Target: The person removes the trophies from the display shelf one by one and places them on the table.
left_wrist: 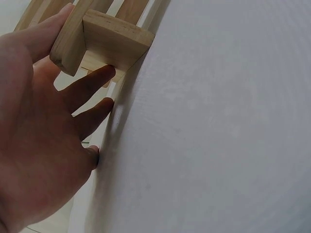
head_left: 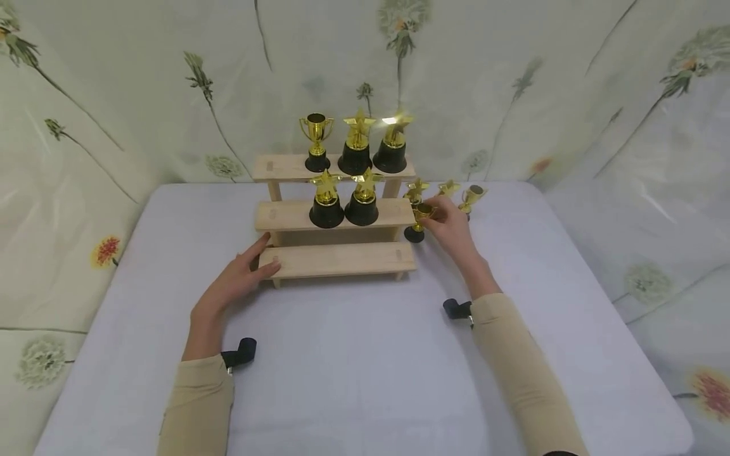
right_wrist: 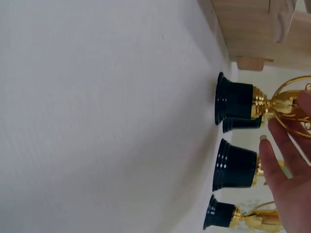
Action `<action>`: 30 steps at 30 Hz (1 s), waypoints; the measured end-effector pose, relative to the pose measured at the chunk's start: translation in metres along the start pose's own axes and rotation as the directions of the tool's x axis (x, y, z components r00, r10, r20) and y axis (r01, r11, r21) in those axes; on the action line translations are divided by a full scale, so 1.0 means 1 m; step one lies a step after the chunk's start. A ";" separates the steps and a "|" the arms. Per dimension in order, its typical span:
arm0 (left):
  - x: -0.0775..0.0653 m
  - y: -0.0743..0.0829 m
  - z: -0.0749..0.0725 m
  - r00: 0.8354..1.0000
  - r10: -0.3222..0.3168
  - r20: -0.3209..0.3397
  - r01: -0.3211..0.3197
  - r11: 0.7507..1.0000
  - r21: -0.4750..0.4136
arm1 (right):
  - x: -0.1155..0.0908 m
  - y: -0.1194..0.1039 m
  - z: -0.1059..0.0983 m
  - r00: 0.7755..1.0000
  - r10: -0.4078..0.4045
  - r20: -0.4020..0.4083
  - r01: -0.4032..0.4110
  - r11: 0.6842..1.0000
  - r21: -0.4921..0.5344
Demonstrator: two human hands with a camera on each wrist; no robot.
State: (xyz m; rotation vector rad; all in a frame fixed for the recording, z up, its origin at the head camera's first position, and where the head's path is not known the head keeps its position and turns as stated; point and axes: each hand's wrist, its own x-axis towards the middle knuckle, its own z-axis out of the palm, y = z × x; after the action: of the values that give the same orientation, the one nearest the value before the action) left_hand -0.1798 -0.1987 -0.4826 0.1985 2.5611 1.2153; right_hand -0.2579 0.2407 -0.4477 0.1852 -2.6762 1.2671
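Note:
My right hand (head_left: 450, 228) pinches a small gold trophy cup (right_wrist: 286, 102) by its bowl, between thumb and fingers. Its black base (right_wrist: 235, 99) points down, beside the right end of a stepped wooden stand; whether it touches the table I cannot tell. At the stand's left end, my left hand (head_left: 236, 278) rests with fingers spread and fairly straight. Its thumb touches the bottom shelf (head_left: 336, 259), and other fingers reach behind that shelf's end. On the middle shelf (head_left: 285, 215) stand two gold star trophies (head_left: 327, 199). The top shelf (head_left: 285, 167) bears a cup trophy (head_left: 317, 139) and two star trophies.
Behind my right hand, another cup trophy (head_left: 472, 196) and two star trophies (head_left: 448, 188) stand on the white table (head_left: 353, 367), partly hidden. A floral-patterned cloth (head_left: 228, 82) hangs at the back and sides. Small black devices (head_left: 246, 349) stick out from both wrists.

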 end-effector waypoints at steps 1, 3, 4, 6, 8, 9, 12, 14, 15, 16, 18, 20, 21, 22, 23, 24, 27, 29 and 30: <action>0.000 -0.001 0.000 1.000 0.000 0.000 0.000 1.000 0.001 | 0.000 0.001 0.002 1.000 -0.001 -0.005 0.001 1.000 0.007; 0.000 -0.001 -0.001 1.000 0.006 0.002 -0.006 1.000 0.006 | 0.001 0.001 0.005 1.000 -0.003 -0.020 0.004 1.000 0.019; 0.000 -0.001 -0.002 1.000 0.012 0.005 -0.012 1.000 0.009 | 0.002 0.002 0.006 1.000 -0.005 -0.029 0.005 1.000 0.018; -0.001 0.000 -0.002 1.000 0.018 0.006 -0.018 1.000 0.015 | 0.002 0.003 0.006 0.999 -0.012 -0.033 0.012 1.000 0.012; -0.001 0.000 -0.003 1.000 0.016 -0.001 -0.016 1.000 0.023 | 0.003 0.002 0.006 0.999 -0.013 -0.030 0.014 1.000 0.011; -0.001 0.000 -0.003 1.000 0.016 -0.003 -0.016 1.000 0.025 | 0.003 0.001 0.007 1.000 -0.013 -0.028 0.013 1.000 0.012; -0.001 0.001 -0.003 1.000 0.015 -0.003 -0.015 1.000 0.019 | 0.003 0.001 0.006 1.000 0.002 -0.022 -0.002 1.000 0.005; -0.001 0.001 -0.003 1.000 0.017 -0.001 -0.017 1.000 0.015 | 0.002 0.001 0.006 1.000 0.016 -0.019 -0.016 1.000 0.001; -0.001 0.001 -0.003 1.000 0.020 -0.001 -0.020 1.000 0.014 | 0.002 0.001 0.006 1.000 0.018 -0.019 -0.018 1.000 -0.003; 0.000 0.001 -0.004 1.000 0.021 -0.002 -0.021 1.000 0.015 | 0.002 0.001 0.006 1.000 0.019 -0.019 -0.019 1.000 -0.005; 0.000 0.001 -0.004 1.000 0.025 -0.006 -0.024 1.000 0.019 | 0.002 0.001 0.006 1.000 0.015 -0.023 -0.015 1.000 -0.001; 0.000 0.002 -0.004 1.000 0.029 -0.006 -0.029 0.999 0.022 | 0.002 0.002 0.007 1.000 0.007 -0.029 -0.007 1.000 0.006; 0.000 0.003 -0.004 1.000 0.031 -0.005 -0.030 0.999 0.021 | 0.002 0.002 0.008 0.999 0.005 -0.033 -0.005 1.000 0.011; 0.000 0.003 -0.004 1.000 0.030 -0.005 -0.030 0.999 0.020 | 0.002 0.002 0.008 0.999 0.002 -0.037 -0.002 1.000 0.019; -0.001 0.003 -0.004 1.000 0.030 -0.005 -0.030 0.999 0.018 | 0.002 0.002 0.009 0.999 -0.003 -0.040 0.003 1.000 0.022; -0.001 0.004 -0.004 1.000 0.030 -0.005 -0.030 0.999 0.018 | 0.001 0.002 0.010 0.999 -0.007 -0.044 0.009 1.000 0.025; -0.001 0.004 -0.003 1.000 0.028 -0.006 -0.028 1.000 0.013 | 0.000 0.002 0.012 0.998 -0.020 -0.055 0.022 0.999 0.030; -0.001 0.003 -0.003 1.000 0.031 -0.004 -0.031 0.999 0.008 | -0.001 0.002 0.013 0.998 -0.029 -0.062 0.031 0.999 0.027; -0.001 0.003 -0.003 0.999 0.032 -0.002 -0.032 0.999 0.006 | -0.001 0.002 0.014 0.997 -0.029 -0.066 0.031 0.999 0.026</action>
State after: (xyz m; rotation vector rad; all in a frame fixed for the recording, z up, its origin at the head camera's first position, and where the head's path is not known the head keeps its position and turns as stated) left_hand -0.1793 -0.1989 -0.4782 0.2398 2.5730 1.2202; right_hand -0.2586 0.2312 -0.4578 0.1831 -2.5925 1.2788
